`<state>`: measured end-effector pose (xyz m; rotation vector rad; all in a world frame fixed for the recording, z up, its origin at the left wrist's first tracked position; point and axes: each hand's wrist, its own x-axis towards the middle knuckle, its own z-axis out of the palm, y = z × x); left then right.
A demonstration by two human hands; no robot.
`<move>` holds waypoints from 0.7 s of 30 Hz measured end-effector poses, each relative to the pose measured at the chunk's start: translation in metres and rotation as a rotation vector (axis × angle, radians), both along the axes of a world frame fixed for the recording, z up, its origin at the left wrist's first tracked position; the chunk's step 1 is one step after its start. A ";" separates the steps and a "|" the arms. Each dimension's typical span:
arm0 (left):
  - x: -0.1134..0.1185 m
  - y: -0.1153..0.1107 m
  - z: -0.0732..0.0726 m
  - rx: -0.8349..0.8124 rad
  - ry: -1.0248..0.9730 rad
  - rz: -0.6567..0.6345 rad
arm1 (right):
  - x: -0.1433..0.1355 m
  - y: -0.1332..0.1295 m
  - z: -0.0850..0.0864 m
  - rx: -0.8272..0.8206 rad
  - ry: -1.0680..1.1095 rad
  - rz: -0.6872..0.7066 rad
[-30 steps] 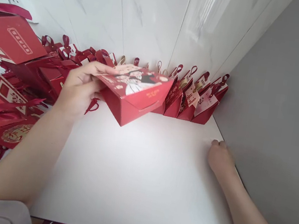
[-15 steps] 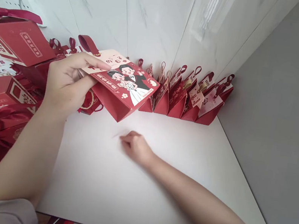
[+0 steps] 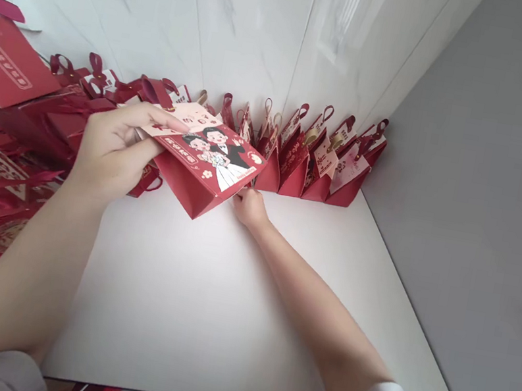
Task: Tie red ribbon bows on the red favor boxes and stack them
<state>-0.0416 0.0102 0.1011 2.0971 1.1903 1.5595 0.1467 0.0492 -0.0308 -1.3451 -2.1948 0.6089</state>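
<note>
A red and pink gift box (image 3: 216,161) with a cartoon couple on its face is tilted in the air left of centre. My left hand (image 3: 118,148) pinches its upper left edge, near the ribbon loop. Beyond the box's lower right corner, my right hand (image 3: 251,207) is low by the front of a row of small red boxes (image 3: 293,167). Its fingers are partly covered by the held box, so what they touch or hold cannot be made out.
Red boxes with ribbons (image 3: 12,67) are piled high on the left. A white table (image 3: 202,306) lies below my arms. Behind it stands a marbled wall (image 3: 249,27), and a grey panel (image 3: 482,192) rises on the right.
My right hand has moved forward from the middle of the table to the front of the box row. The view has shifted a little to the right; my left hand still holds the box.
</note>
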 end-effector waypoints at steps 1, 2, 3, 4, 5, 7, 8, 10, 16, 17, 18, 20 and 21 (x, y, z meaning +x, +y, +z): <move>0.004 0.001 -0.003 -0.032 0.007 -0.012 | -0.001 -0.004 0.002 -0.002 -0.002 0.017; 0.007 0.001 -0.005 -0.063 0.014 -0.022 | -0.003 -0.014 0.003 -0.008 -0.006 0.046; 0.010 0.002 -0.008 -0.088 0.023 -0.028 | -0.003 -0.028 0.002 -0.016 -0.010 0.080; 0.012 0.004 -0.011 -0.106 0.034 -0.030 | -0.001 -0.046 -0.001 -0.025 -0.016 0.113; 0.013 0.005 -0.013 -0.117 0.044 -0.025 | 0.003 -0.067 -0.004 -0.037 -0.024 0.147; 0.014 0.008 -0.017 -0.129 0.072 -0.018 | 0.021 -0.112 -0.013 -0.052 -0.017 0.296; 0.015 0.010 -0.019 -0.131 0.085 -0.016 | 0.036 -0.134 -0.017 -0.061 0.009 0.334; 0.016 0.013 -0.022 -0.128 0.106 -0.027 | 0.077 -0.173 -0.026 -0.102 0.054 0.248; 0.021 0.019 -0.035 -0.200 0.155 -0.029 | 0.232 -0.247 -0.060 0.028 -0.221 -0.741; 0.022 0.020 -0.037 -0.218 0.158 -0.038 | 0.248 -0.255 -0.067 0.086 -0.327 -0.850; 0.021 0.021 -0.039 -0.229 0.161 -0.045 | 0.259 -0.262 -0.074 0.110 -0.393 -0.894; 0.020 0.025 -0.042 -0.236 0.179 -0.038 | 0.265 -0.269 -0.085 0.163 -0.461 -0.903; 0.020 0.026 -0.044 -0.240 0.197 -0.025 | 0.263 -0.268 -0.088 0.177 -0.484 -0.896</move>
